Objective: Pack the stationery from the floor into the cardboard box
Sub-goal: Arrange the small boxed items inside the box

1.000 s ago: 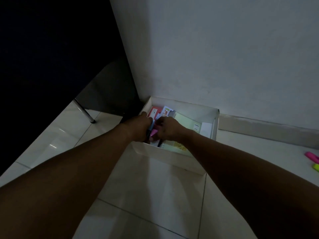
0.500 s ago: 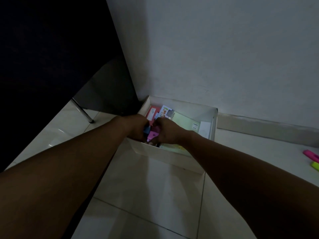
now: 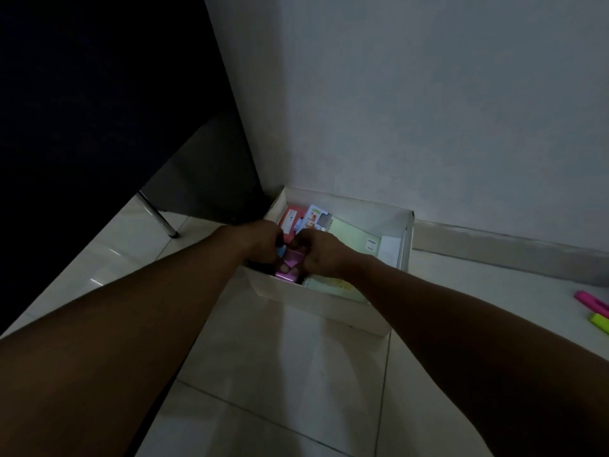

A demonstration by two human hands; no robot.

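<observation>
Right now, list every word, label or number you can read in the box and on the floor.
None can be read.
Red booklet: white label, too blurred.
Cartoon card: green print at the top, too small.
Pale green notebook: white label, blurred.
Pink highlighter on the floor: no print visible.

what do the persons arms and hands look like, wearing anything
Both forearms are bare from the bottom edge of the view up to the wrists: no sleeves, watch or bracelet show. The left hand and right hand wear no gloves. The light is too dim to tell rings or marks.
</observation>
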